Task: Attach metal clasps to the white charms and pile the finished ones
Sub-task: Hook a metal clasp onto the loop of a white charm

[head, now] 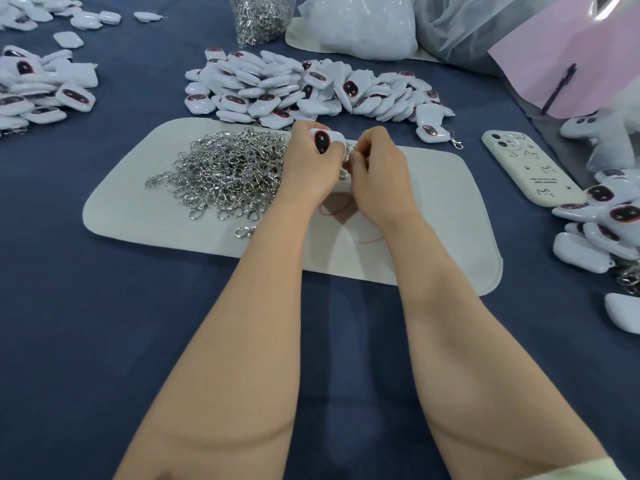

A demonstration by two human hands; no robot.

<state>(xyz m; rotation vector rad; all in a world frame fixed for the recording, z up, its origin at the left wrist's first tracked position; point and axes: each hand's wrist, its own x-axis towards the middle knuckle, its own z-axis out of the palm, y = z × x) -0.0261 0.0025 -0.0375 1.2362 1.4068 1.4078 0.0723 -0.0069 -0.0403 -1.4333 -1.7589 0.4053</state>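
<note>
Blue cloth covers our bench (104, 323) and shows plain between the white pad (433, 220) and the near edge. Over the pad's far edge our left grip (308, 164) curls round a white charm (323, 140), dark oval face toward us, long axis roughly upright. Our right grip (377, 171) pinches a metal clasp (349, 155) at the charm's right side. A clasp heap (228, 171) crowds the left, a charm pile (311, 88) lies beyond, and a phone (530, 168) lies to the right.
</note>
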